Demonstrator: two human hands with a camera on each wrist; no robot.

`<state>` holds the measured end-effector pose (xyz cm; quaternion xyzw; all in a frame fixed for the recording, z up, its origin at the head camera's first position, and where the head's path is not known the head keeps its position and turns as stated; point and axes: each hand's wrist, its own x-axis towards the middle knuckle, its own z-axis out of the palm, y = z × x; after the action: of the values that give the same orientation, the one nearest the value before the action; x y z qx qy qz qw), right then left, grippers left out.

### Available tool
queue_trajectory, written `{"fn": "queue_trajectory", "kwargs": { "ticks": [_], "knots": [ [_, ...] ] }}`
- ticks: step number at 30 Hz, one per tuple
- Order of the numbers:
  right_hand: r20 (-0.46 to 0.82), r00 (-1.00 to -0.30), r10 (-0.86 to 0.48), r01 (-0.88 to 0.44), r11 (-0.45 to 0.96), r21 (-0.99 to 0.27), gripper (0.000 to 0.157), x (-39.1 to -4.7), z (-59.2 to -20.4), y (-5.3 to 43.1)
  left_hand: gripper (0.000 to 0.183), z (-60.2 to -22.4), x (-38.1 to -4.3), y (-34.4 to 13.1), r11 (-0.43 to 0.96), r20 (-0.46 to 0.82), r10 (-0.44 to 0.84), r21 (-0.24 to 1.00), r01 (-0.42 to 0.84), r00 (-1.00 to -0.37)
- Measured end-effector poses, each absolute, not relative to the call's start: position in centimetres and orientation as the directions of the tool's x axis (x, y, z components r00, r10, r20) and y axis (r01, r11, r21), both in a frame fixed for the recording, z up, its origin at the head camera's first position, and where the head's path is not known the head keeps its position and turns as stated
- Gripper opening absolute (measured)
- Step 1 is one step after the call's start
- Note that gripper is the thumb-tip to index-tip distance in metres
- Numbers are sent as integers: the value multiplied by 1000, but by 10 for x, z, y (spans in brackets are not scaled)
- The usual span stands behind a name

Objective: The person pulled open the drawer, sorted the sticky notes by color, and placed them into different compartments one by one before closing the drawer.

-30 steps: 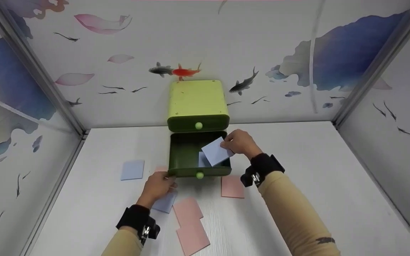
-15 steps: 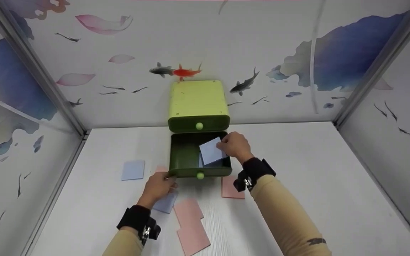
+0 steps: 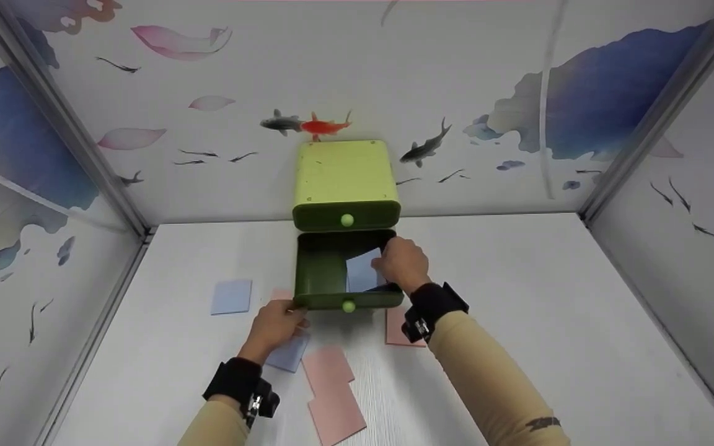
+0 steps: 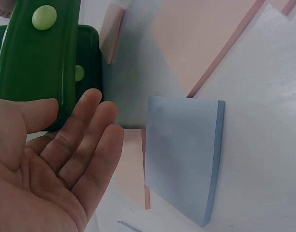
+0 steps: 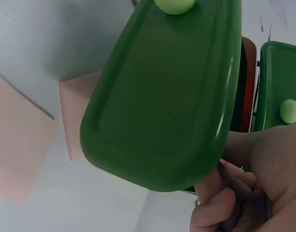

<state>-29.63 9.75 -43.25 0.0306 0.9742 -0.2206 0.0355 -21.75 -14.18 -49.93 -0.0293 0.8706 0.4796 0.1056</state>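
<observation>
A dark green drawer (image 3: 323,301) with a round light-green knob stands pulled out of a small yellow-green drawer cabinet (image 3: 344,173). At its front left corner is my left hand (image 3: 275,328), thumb against the drawer front and index finger partly hidden behind the corner; the other fingers (image 4: 97,159) extend loosely. My right hand (image 3: 403,265) reaches over the drawer's right side and pinches a blue sticky note pad (image 3: 362,271) inside it. That pad covers another blue pad lying in the drawer. In the right wrist view, the drawer front hides the pad and some fingertips.
Blue sticky note pads lie left of the drawer (image 3: 231,297) and beside my left hand (image 4: 184,154). Several pink pads (image 3: 337,412) are spread before and beside the drawer. An upper drawer (image 3: 320,215) is closed. A printed wall (image 3: 487,74) rises behind the cabinet.
My right hand has moved left and down, bringing the blue sticky note pad lower into the drawer, over the other blue pad. The left hand and the drawer have stayed in place.
</observation>
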Motion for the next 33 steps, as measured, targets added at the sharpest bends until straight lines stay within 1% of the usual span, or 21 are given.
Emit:
{"fn": "queue_trajectory", "kwargs": {
  "ticks": [4, 8, 11, 15, 17, 19, 22, 25, 27, 31, 33],
  "knots": [
    [-90, -995, 46, 76, 923, -378, 25, -294, -432, 95, 37, -499, -217, -141, 533, -212, 53, 832, -152, -976],
    [-91, -995, 51, 79, 933, -351, 22, -293, -433, 94, 37, -499, -217, -140, 536, -210, 57, 831, -147, -976],
    [-78, -996, 50, 73, 938, -338, 25, -292, -434, 94, 37, -497, -216, -140, 536, -209, 56, 831, -147, -976],
    [-60, -997, 38, 55, 951, -303, 35, -291, -436, 92, 36, -497, -217, -139, 542, -202, 60, 829, -138, -978],
    [-55, -998, 34, 49, 957, -285, 36, -290, -436, 91, 36, -498, -217, -139, 547, -195, 61, 827, -131, -979],
    [-46, -998, 30, 41, 963, -267, 31, -290, -436, 91, 36, -498, -218, -139, 550, -192, 61, 826, -128, -980],
    [-29, -999, 23, 30, 967, -253, 20, -288, -434, 93, 36, -499, -218, -139, 556, -193, 56, 821, -130, -979],
    [2, -1000, 3, 2, 970, -243, 17, -286, -430, 95, 36, -500, -219, -139, 556, -201, 52, 819, -139, -978],
    [17, -1000, -12, -15, 970, -242, 21, -284, -426, 98, 36, -500, -219, -140, 553, -207, 46, 820, -147, -977],
    [44, -998, -49, -59, 964, -259, 35, -275, -416, 101, 37, -498, -219, -141, 543, -216, 43, 825, -159, -975],
    [62, -996, -72, -86, 958, -274, 36, -269, -411, 102, 38, -498, -218, -141, 539, -220, 42, 826, -163, -975]
  ]
}}
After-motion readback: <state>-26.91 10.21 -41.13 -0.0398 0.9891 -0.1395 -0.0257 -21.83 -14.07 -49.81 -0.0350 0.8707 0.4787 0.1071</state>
